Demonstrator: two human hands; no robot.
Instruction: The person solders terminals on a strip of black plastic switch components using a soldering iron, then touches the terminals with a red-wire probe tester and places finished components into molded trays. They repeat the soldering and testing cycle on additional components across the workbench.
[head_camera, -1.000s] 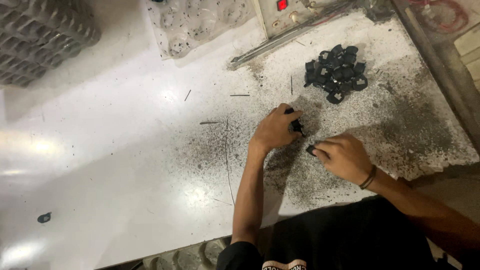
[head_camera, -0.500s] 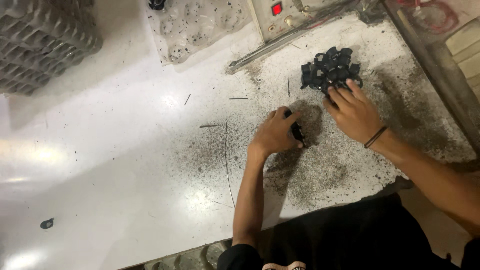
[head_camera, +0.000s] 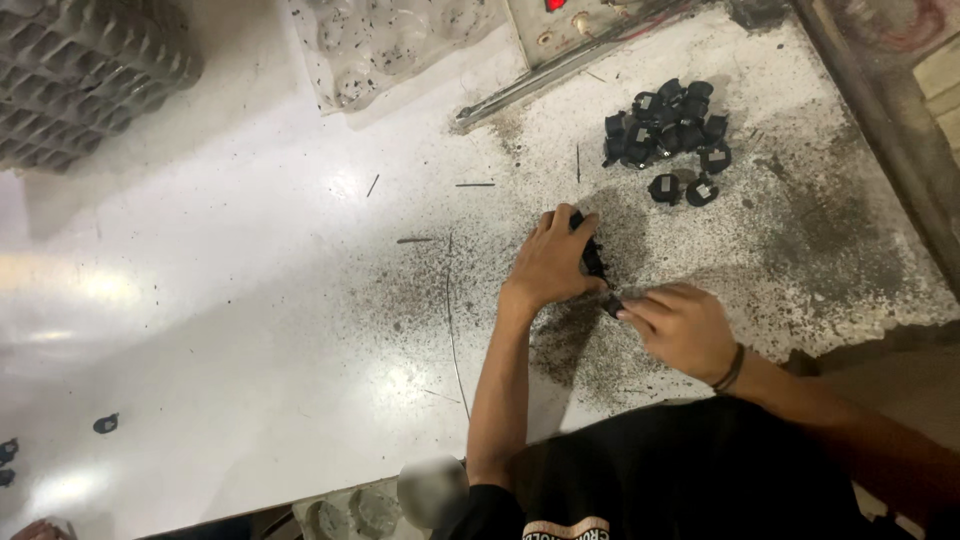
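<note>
Where the white worktop (head_camera: 250, 330) is darkest with black grit, a small black plastic part (head_camera: 592, 258) stands pinned under the left hand (head_camera: 555, 262), whose fingers curl over its top and close around it. Just beside it, the right hand (head_camera: 680, 325) rests low on the surface with a dark band (head_camera: 730, 370) at the wrist; its fingertips pinch a second small black piece (head_camera: 612, 305), mostly hidden, near the base of the first. Both forearms reach in from the lower edge, the left nearly straight, the right angled in from the side. Beyond the hands, well apart, lies a pile of similar black parts (head_camera: 668, 130). A metal rail (head_camera: 540, 82) crosses the far edge, next to a clear moulded tray (head_camera: 390, 45). Stacked grey trays (head_camera: 85, 75) fill the far left corner. Thin dark slivers and scratches mark the glossy surface; stray black bits (head_camera: 105, 423) lie at the near left edge.
</note>
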